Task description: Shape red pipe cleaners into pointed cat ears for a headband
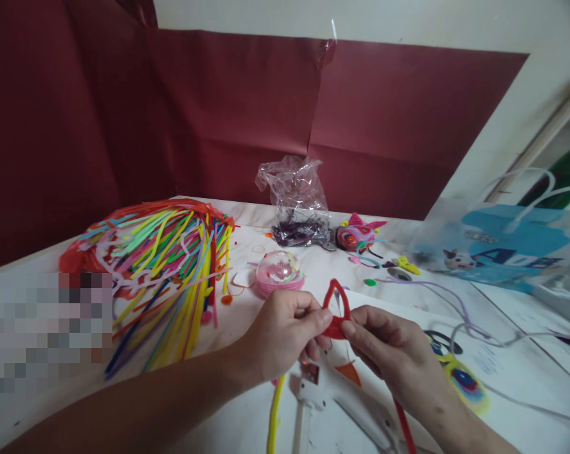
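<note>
A red pipe cleaner, bent into a pointed loop with a flat lower side, is pinched between my two hands above the table. My left hand grips the loop's lower left corner between thumb and finger. On the opposite corner, my right hand is closed in the same way. A loose red tail hangs down below my right hand. Beneath the hands lies a white glue gun, partly hidden by them. A yellow pipe cleaner runs down beside it.
A heap of coloured pipe cleaners spreads over the left. Behind my hands are a clear ball with a pink base, a crinkled plastic bag and a pink fish-like figure. A blue-and-white bag stands right, near purple-grey cords.
</note>
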Demonstrator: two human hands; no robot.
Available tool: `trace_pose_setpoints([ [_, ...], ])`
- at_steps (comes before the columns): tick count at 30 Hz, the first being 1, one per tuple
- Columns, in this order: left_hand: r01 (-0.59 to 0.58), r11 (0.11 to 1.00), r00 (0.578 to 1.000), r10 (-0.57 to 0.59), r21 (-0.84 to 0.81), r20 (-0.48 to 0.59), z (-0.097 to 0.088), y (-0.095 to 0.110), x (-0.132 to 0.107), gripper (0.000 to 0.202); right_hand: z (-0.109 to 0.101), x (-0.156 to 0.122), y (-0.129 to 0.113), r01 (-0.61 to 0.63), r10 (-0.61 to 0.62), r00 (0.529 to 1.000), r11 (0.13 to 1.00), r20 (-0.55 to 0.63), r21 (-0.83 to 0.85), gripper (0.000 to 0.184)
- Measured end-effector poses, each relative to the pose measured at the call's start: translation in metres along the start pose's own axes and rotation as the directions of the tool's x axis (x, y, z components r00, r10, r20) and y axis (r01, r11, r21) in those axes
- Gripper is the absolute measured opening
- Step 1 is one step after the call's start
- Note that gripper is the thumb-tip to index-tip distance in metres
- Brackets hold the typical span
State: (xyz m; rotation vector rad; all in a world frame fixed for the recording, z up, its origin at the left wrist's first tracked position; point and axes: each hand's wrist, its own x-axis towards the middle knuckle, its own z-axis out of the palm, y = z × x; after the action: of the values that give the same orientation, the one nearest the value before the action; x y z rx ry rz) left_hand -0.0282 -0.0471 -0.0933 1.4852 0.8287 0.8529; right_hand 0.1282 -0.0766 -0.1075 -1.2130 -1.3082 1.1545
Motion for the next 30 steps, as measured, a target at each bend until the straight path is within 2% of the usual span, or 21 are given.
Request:
trace_pose_setpoints([
  [8, -0.035, 0.997, 0.998, 0.039, 0.066, -0.048, 0.002, -0.004, -0.002, 0.011, 0.005, 0.000, -0.004, 0.004, -0.005, 1.000, 1.000, -0.017, -0.018, 0.034],
  [14, -0.008, 0.992, 0.997, -0.001, -0.126, -0.075, 0.009, -0.006, 0.000, 0.012, 0.004, -0.002, 0.000, 0.008, -0.007, 1.000, 0.998, -0.012, 0.058, 0.030],
  [17, 0.016, 0.974, 0.994, -0.039, -0.225, -0.102, 0.011, -0.006, 0.001, 0.016, 0.006, -0.003, -0.001, 0.009, -0.008, 1.000, 0.999, -0.019, 0.042, 0.030],
  [22, 0.035, 0.971, 0.985, -0.073, -0.238, -0.153, 0.005, -0.001, 0.002, 0.015, 0.002, 0.000, -0.007, -0.033, 0.035, 0.997, 0.999, 0.066, -0.025, 0.033],
  [30, 0.041, 0.976, 0.995, -0.059, -0.214, -0.077, -0.002, -0.003, 0.006, 0.013, -0.006, 0.006, -0.006, -0.001, 0.001, 1.000, 0.999, 0.013, -0.043, 0.032],
])
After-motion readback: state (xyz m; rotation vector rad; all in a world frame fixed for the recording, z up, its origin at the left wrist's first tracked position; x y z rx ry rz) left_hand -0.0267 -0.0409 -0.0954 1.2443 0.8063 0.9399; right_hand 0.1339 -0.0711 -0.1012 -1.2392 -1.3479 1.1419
